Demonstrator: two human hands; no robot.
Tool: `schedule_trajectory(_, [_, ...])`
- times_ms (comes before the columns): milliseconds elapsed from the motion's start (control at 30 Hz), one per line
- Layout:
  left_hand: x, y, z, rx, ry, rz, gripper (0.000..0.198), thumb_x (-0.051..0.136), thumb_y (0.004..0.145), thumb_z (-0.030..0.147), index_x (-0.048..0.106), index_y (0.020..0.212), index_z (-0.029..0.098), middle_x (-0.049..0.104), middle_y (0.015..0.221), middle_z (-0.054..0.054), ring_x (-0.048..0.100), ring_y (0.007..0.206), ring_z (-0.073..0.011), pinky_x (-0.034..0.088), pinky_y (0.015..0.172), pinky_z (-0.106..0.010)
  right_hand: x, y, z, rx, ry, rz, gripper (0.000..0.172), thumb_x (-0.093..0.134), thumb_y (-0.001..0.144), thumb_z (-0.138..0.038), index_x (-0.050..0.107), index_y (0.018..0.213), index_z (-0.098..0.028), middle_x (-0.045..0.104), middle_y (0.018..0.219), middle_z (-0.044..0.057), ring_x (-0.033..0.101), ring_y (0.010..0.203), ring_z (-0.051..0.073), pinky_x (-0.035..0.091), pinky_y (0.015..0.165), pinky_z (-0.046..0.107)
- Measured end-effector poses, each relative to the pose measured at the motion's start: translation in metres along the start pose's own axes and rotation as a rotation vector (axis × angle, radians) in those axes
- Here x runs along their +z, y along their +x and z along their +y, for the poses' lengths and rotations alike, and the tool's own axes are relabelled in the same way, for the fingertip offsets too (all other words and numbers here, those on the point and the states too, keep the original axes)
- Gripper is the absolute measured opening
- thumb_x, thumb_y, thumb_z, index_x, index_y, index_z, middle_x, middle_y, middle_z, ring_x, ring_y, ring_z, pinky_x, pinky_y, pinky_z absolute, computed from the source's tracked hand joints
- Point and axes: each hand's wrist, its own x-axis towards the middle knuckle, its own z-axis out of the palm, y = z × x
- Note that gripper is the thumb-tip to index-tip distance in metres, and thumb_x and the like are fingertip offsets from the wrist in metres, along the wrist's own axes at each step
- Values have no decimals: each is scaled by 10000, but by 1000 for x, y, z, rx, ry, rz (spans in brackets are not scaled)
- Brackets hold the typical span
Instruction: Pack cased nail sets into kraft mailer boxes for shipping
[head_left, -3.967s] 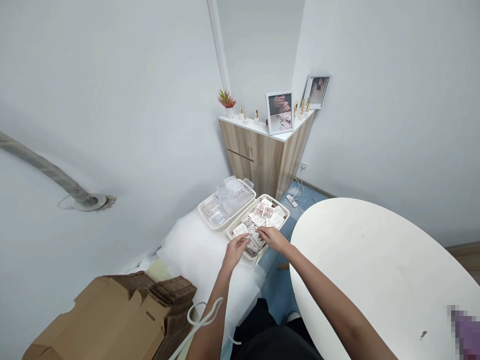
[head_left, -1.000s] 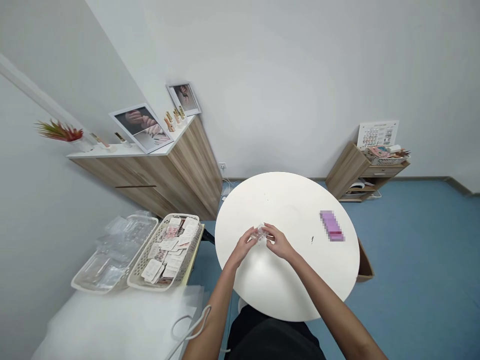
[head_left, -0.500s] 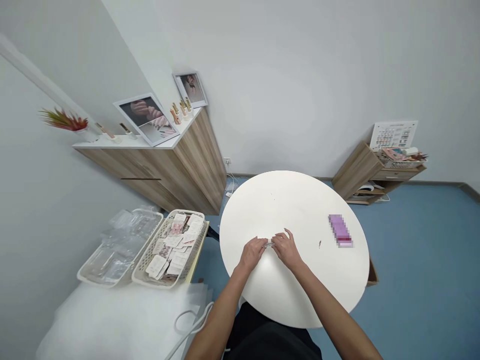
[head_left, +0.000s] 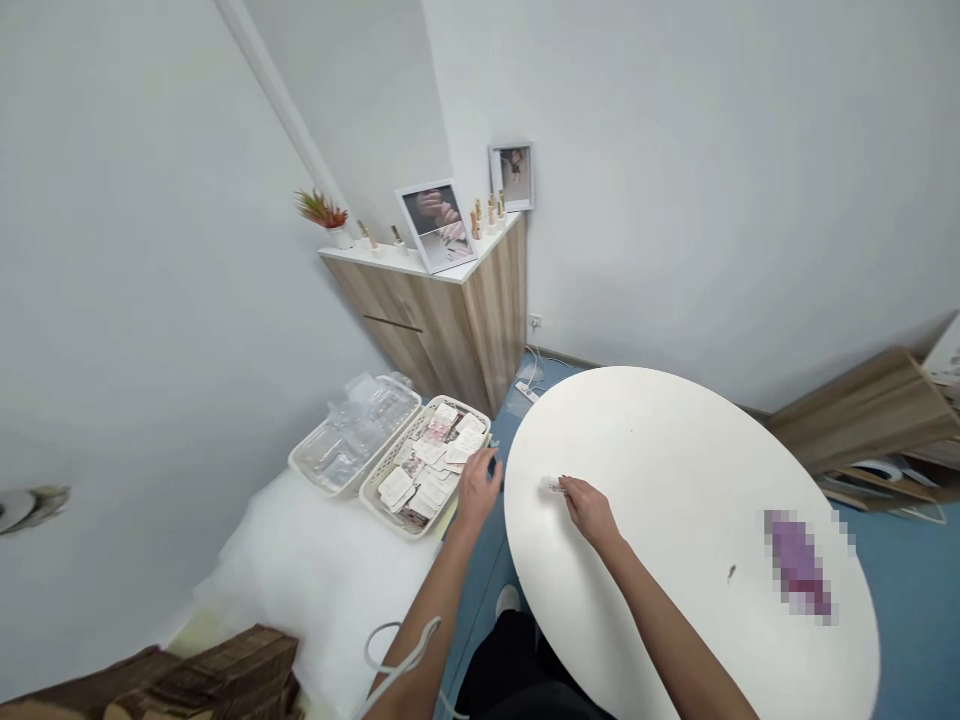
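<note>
My right hand [head_left: 590, 508] is over the left part of the white round table [head_left: 660, 430], its fingers closed on a small clear packet [head_left: 553, 485] that sticks out to the left. What lies inside the packet is too small to make out. My left hand [head_left: 480, 485] is at the right edge of a white basket [head_left: 375, 500] of small printed cards [head_left: 427, 465]. Its fingers are apart, and nothing shows between them.
Another white basket [head_left: 300, 462] holds clear plastic packaging [head_left: 352, 430]. White wrapping [head_left: 300, 560] lies below the baskets, with brown cardboard [head_left: 232, 670] nearer me. A blurred purple item [head_left: 799, 560] and a small dark speck [head_left: 731, 573] are on the table. A wooden cabinet [head_left: 487, 310] stands behind.
My left hand has let go of the small packet and moved left to the card basket. My right hand keeps the packet. The view has turned left.
</note>
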Motion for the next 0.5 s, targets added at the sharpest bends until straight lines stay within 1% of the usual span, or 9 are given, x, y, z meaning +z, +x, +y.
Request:
schedule_trajectory(67, [-23,17,-35,-91,58,94,367,457,911,307,566,1244,198,612,1242,-123,493,1248,-288,385,1072,-464,5,18,-15,-47,30,29,425,374,893,-116,609,1227,-238,676,1199,66,611,1140,214,543,917,402])
schedule_trajectory(133, [-38,31,-69,-158,104,141,426,495,887,311,524,1288,169,569,1309,-144,453,1290,-307,345,1102,-482,7,36,-30,-87,49,48,417,365,909,-131,604,1235,-231,671,1208,67,602,1154,213,531,940,404])
schedule_trajectory(167, [-42,36,-85,-183,122,143,458,515,874,313,505,1305,157,553,1333,-154,442,1302,-313,335,1108,-485,8,45,-37,-100,54,52,413,360,914,-135,606,1233,-225,670,1209,71,602,1153,214,527,946,406])
schedule_trajectory(233, [-43,46,-110,-225,146,118,507,535,860,321,475,1328,134,527,1365,-175,430,1318,-321,328,1110,-491,10,60,-50,-119,62,56,407,356,919,-139,613,1225,-217,669,1208,75,602,1151,217,522,954,409])
schedule_trajectory(333, [-35,55,-133,-256,163,51,530,534,860,321,458,1338,104,494,1394,-208,418,1334,-325,336,1100,-494,13,78,-68,-147,93,53,405,372,914,-139,616,1225,-226,663,1220,70,593,1164,219,504,982,422])
schedule_trajectory(433, [-28,60,-144,-258,192,1,530,555,849,271,465,1341,97,470,1415,-213,406,1348,-309,345,1099,-457,20,94,-87,-181,136,32,412,379,912,-134,612,1236,-237,659,1227,65,583,1175,215,480,1015,429])
schedule_trajectory(500, [-27,62,-147,-264,216,-16,519,563,839,228,480,1335,100,476,1411,-210,416,1342,-303,361,1089,-437,25,103,-98,-194,147,8,414,379,914,-132,608,1241,-242,661,1222,65,585,1169,212,479,1015,429])
